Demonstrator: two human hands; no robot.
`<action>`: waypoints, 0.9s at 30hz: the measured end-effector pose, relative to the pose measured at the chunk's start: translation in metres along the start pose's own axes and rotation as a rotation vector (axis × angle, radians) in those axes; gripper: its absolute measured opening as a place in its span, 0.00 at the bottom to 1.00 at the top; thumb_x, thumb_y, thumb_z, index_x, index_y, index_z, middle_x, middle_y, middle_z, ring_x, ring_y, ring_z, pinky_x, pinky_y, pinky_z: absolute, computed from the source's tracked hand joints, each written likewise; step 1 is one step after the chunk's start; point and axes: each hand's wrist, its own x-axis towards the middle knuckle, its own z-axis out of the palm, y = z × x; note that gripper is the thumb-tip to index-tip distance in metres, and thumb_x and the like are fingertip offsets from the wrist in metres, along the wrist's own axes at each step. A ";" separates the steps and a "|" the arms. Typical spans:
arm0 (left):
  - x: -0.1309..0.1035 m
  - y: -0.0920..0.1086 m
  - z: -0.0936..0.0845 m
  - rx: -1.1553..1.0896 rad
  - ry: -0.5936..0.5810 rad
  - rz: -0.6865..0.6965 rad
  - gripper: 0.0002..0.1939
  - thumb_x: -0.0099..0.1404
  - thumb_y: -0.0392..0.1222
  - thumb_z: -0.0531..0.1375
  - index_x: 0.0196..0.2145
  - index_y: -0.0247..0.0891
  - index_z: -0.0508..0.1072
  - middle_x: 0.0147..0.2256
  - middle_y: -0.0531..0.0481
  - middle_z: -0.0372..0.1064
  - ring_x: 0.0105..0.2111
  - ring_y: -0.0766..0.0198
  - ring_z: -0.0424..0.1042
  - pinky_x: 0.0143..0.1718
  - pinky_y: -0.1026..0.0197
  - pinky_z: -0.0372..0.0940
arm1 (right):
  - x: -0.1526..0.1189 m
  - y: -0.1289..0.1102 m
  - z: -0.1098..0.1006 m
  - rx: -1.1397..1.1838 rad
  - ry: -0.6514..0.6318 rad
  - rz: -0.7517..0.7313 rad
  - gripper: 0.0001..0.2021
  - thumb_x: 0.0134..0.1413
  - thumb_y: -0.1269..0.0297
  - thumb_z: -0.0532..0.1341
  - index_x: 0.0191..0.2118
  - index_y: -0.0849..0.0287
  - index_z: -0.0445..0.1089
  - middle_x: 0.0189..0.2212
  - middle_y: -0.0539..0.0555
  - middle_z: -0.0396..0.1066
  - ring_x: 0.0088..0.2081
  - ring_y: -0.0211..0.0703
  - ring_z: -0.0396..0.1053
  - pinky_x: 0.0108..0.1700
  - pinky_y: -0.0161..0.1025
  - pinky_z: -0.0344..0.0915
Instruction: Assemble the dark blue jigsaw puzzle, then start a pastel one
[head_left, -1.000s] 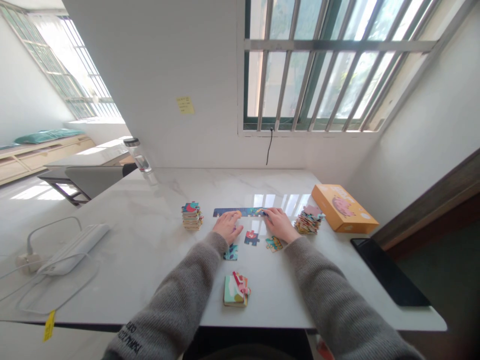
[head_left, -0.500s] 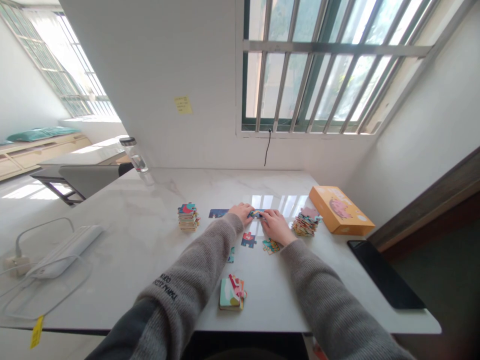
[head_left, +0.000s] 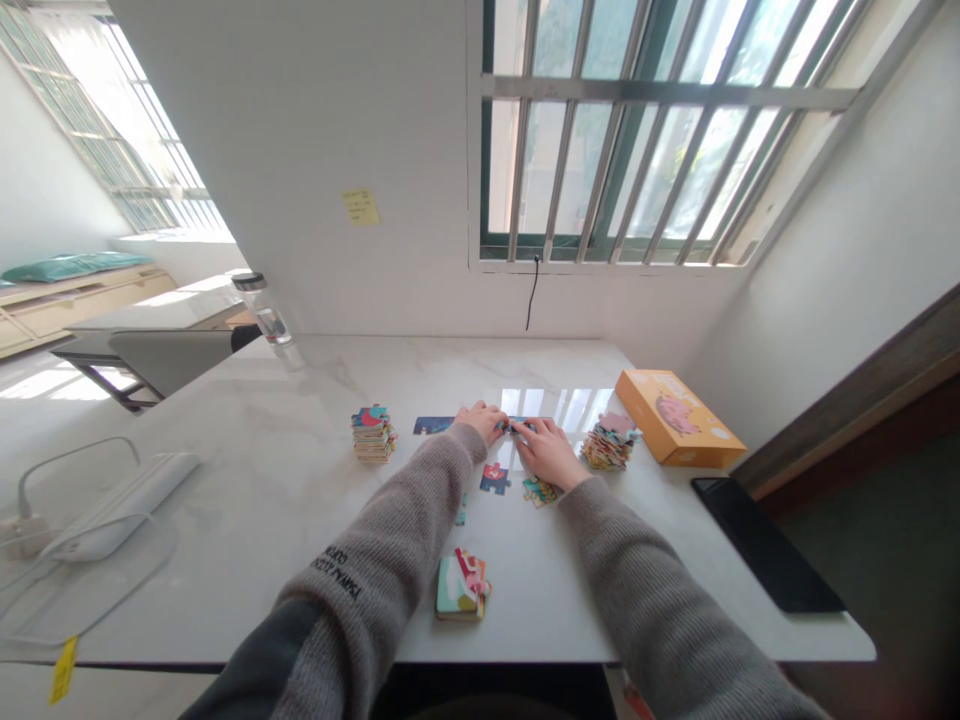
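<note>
1. Puzzle strip (head_left: 433, 425): middle hidden behind left hand (head_left: 484, 421).
2. Teal puzzle piece (head_left: 462, 510): mostly covered by left sleeve (head_left: 397, 540).
3. Right hand (head_left: 550, 453): fingertip contact apparently too small to resolve.
4. Yellow note (head_left: 361, 207): writing illegible.
5. Barred window (head_left: 626, 92): cut off at top.

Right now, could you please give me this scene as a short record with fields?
Surface: white marble-patterned table
Left hand: at the dark blue puzzle strip, covering part of it
Right hand: at the same strip, fingertips close to the left hand's
Grip: hidden; cannot tell whether either hand pinches a piece
Loose pieces: red-and-blue piece, yellow-and-teal piece, teal piece partly hidden by the left sleeve
Stacks: left stack, right stack, near stack
Box: orange box, right of the right stack
</note>
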 end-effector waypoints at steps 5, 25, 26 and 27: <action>0.000 -0.002 -0.001 0.002 -0.011 -0.005 0.11 0.68 0.41 0.59 0.47 0.51 0.75 0.52 0.48 0.71 0.54 0.49 0.63 0.54 0.42 0.62 | -0.001 -0.001 0.000 -0.006 -0.004 -0.009 0.21 0.66 0.61 0.56 0.63 0.48 0.67 0.56 0.60 0.67 0.57 0.58 0.59 0.57 0.53 0.61; 0.000 0.001 0.001 0.074 -0.045 -0.019 0.13 0.70 0.40 0.57 0.50 0.53 0.72 0.55 0.47 0.68 0.56 0.47 0.62 0.53 0.33 0.62 | 0.000 -0.009 -0.006 -0.038 -0.024 0.085 0.18 0.67 0.60 0.54 0.59 0.52 0.68 0.59 0.59 0.68 0.58 0.57 0.60 0.58 0.55 0.56; 0.000 0.001 0.000 0.090 -0.055 -0.017 0.13 0.71 0.41 0.56 0.51 0.53 0.71 0.55 0.47 0.67 0.56 0.47 0.61 0.53 0.34 0.62 | 0.000 -0.009 -0.006 -0.047 -0.028 0.085 0.19 0.67 0.59 0.53 0.59 0.52 0.68 0.59 0.59 0.68 0.58 0.57 0.60 0.58 0.54 0.56; 0.001 0.000 -0.001 0.106 -0.067 -0.015 0.13 0.71 0.41 0.56 0.51 0.53 0.71 0.55 0.47 0.67 0.57 0.48 0.61 0.53 0.34 0.62 | 0.000 -0.010 -0.007 -0.057 -0.032 0.087 0.19 0.67 0.59 0.53 0.60 0.52 0.68 0.59 0.58 0.68 0.58 0.56 0.60 0.58 0.53 0.56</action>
